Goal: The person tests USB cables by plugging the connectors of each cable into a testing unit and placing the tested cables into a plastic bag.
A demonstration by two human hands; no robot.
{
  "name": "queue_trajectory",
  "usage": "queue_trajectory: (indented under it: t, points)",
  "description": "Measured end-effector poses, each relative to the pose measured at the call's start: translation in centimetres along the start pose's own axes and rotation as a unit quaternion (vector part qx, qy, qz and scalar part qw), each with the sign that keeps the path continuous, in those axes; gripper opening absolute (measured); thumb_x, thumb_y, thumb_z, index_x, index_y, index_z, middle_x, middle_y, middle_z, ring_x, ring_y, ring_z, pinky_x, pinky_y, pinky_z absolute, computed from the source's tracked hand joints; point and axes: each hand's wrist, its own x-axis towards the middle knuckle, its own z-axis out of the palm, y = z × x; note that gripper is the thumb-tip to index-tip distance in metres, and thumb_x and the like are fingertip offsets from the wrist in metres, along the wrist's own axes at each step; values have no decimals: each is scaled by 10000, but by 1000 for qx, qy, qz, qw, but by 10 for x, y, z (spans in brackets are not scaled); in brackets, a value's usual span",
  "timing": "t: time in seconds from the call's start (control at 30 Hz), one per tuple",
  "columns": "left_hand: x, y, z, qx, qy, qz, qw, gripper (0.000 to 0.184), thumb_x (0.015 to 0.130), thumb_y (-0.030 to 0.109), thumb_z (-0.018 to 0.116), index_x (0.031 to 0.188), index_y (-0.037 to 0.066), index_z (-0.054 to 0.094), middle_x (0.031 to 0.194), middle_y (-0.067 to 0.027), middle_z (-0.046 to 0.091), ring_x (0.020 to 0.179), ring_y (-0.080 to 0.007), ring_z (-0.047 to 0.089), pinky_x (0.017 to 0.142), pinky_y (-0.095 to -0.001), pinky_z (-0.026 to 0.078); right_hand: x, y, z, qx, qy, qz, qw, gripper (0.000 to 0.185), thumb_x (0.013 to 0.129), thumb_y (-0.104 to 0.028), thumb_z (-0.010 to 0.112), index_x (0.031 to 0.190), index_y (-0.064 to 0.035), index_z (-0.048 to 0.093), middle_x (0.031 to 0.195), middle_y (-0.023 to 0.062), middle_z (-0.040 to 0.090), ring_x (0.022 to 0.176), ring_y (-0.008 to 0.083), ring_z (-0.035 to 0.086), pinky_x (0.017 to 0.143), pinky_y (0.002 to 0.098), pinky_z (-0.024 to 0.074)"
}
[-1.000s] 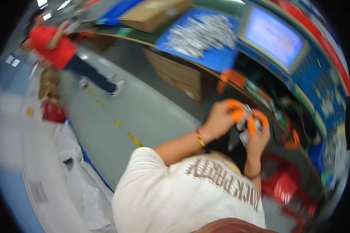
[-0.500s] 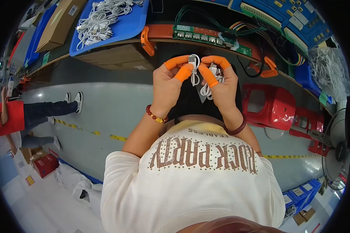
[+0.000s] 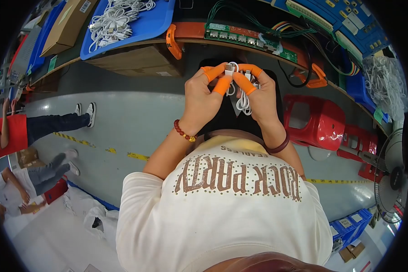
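Observation:
My left hand, with orange covers on thumb and fingertip, pinches the metal-tipped plug of a white cable. Close beside it, my right hand, also in orange finger covers, is closed around a coiled white cable. A second white plug shows between its thumb and finger. The fingertips of both hands nearly meet in front of the bench edge. Whether the plugs and coil belong to one cable, I cannot tell.
Beyond my hands, the bench bears a blue tray of white cables, a green circuit board and orange clamps. A red stool and a fan stand right. Two people are at far left.
The view has turned and steadied since the blurred earliest frame. Over the last half second my left hand has moved right, closer to my right hand. Another person has come into view lower left.

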Motion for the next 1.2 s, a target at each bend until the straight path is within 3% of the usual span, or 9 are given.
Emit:
queue_trajectory:
  t: [0.47,0.53,0.6,0.77,0.9,1.0,1.1,1.13,1.2]
  points:
    - [0,-10,5,-57,33,46,997,324,781,0,619,1103,28,618,799,-47,577,676,-95,539,626,-219,453,-2,-4,-2,-2,62,-100,993,153,822,-57,622,974,-42,624,699,1,580,535,47,510,461,160,372]
    - [1,-11,6,-65,21,56,996,332,782,2,621,1112,31,614,808,-50,586,673,-99,547,618,-219,454,-2,-5,-4,22,0,17,1000,172,823,-58,618,994,-40,626,698,3,577,536,47,510,461,158,371]
    - [0,-9,7,-71,13,42,997,330,783,5,621,1112,30,612,804,-53,589,673,-103,552,613,-224,455,0,-1,-7,34,-15,28,999,199,822,-63,623,1019,-36,625,712,0,570,543,50,513,467,157,371]
    - [-3,-7,3,3,15,83,996,287,792,18,622,1079,21,612,774,-54,592,675,-104,556,604,-233,455,-3,-8,-1,-58,53,-172,982,198,827,-53,625,1023,-33,626,748,-18,551,566,44,490,507,160,360]
    - [-4,-6,1,67,31,135,988,278,773,27,637,1050,23,623,773,-75,610,682,-157,563,631,-263,454,3,-6,-7,-206,9,-173,963,185,796,-31,638,981,-50,636,867,7,535,669,52,517,555,161,413]
    - [-5,-5,0,69,15,170,983,254,759,24,625,1013,23,631,763,-99,611,681,-254,551,694,-314,423,3,-16,-12,-163,-36,-112,980,210,789,-29,640,998,-57,639,884,17,533,671,57,515,553,174,419]
    - [-3,-7,-3,72,14,173,982,241,774,34,634,1013,16,615,772,-78,616,674,-188,554,667,-275,432,1,-15,-14,-184,-56,-104,976,217,810,-35,626,1027,-43,629,891,7,532,670,59,501,583,187,402]
    - [-4,-7,0,67,10,173,983,241,774,34,634,1013,16,615,772,-78,616,674,-188,554,667,-275,432,0,-13,-14,-230,-38,-193,953,226,798,-23,631,1023,-42,628,916,26,534,727,84,513,625,206,418]
    - [-6,-5,5,-77,4,25,997,241,789,46,644,1020,8,587,789,-47,616,678,-112,542,637,-223,431,-1,-9,-12,-274,-5,-313,909,246,771,9,639,1011,-43,625,965,65,536,829,138,529,705,244,438]
